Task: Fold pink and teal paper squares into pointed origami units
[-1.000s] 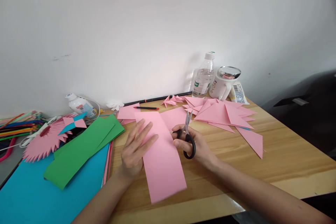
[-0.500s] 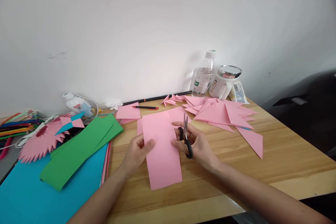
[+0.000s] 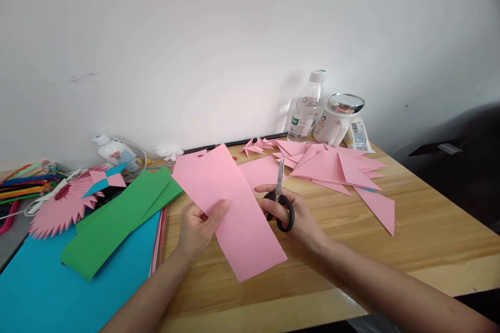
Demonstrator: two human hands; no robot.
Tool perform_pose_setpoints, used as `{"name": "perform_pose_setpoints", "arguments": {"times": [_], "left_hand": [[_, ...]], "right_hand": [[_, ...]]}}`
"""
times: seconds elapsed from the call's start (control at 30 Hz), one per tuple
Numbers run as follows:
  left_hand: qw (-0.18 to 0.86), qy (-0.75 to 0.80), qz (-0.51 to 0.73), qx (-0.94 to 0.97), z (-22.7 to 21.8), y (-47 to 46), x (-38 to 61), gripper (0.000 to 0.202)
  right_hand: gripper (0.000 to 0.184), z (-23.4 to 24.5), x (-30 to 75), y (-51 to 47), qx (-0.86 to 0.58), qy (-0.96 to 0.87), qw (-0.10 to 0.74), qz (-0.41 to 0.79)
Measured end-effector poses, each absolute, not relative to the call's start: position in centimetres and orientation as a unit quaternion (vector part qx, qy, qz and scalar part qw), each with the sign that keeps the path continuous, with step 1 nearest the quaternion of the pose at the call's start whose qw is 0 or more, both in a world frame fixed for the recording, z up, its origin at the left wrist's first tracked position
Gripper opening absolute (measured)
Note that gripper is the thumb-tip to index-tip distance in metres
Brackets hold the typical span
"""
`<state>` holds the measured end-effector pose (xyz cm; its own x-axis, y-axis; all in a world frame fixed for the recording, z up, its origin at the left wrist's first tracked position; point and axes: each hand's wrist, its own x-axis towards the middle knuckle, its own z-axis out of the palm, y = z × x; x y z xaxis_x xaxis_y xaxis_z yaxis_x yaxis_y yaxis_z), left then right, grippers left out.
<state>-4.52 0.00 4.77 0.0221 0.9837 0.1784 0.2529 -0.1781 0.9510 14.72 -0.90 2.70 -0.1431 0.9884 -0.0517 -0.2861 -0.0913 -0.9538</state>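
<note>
My left hand [image 3: 197, 226] pinches the left edge of a long pink paper strip [image 3: 230, 208], thumb on top, and holds it lifted and tilted above the wooden table [image 3: 422, 229]. Just right of the strip, my right hand [image 3: 291, 216] grips black-handled scissors [image 3: 279, 203] with fingers through the loops. The blades are closed and point upward, away from me. The right hand's fingertips touch the strip's right edge.
A pile of pink paper triangles [image 3: 332, 166] lies to the right. A water bottle [image 3: 307, 109], a white mug [image 3: 336, 119] and a packet stand at the back. Green paper [image 3: 117, 218], blue sheets [image 3: 58, 291], a pink paper fan [image 3: 58, 208], a glue bottle [image 3: 115, 152] and coloured sticks lie left.
My left hand went from lying flat on the strip to pinching its edge and lifting it off the table, turned at an angle. The scissors stayed in my right hand.
</note>
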Motion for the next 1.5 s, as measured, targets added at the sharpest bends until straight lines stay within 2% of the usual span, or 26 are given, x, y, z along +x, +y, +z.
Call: {"name": "perform_pose_setpoints", "arguments": {"times": [0.17,0.27,0.43,0.73,1.03,1.5], "left_hand": [[0.358,0.545,0.483,0.585,5.0,0.1,-4.4,0.036],[0.357,0.549,0.49,0.575,5.2,0.0,-4.4,0.035],[0.347,0.55,0.498,0.573,5.2,-0.1,-4.3,0.033],[0.352,0.538,0.522,0.561,4.0,0.2,-4.9,0.033],[0.351,0.553,0.473,0.59,5.2,-0.2,-4.3,0.035],[0.322,0.568,0.461,0.601,5.3,0.0,-4.0,0.034]], "right_hand": [[0.038,2.5,14.6,-1.1,-0.372,-0.468,0.457,0.659],[0.03,2.4,14.3,-1.4,-0.347,-0.481,0.446,0.67],[0.033,2.4,14.0,-1.8,-0.282,-0.502,0.44,0.689],[0.034,2.3,14.2,-1.7,-0.323,-0.497,0.44,0.675],[0.035,1.9,13.8,-1.7,-0.307,-0.477,0.417,0.71],[0.035,2.1,13.8,-1.8,-0.299,-0.467,0.413,0.723]]}}
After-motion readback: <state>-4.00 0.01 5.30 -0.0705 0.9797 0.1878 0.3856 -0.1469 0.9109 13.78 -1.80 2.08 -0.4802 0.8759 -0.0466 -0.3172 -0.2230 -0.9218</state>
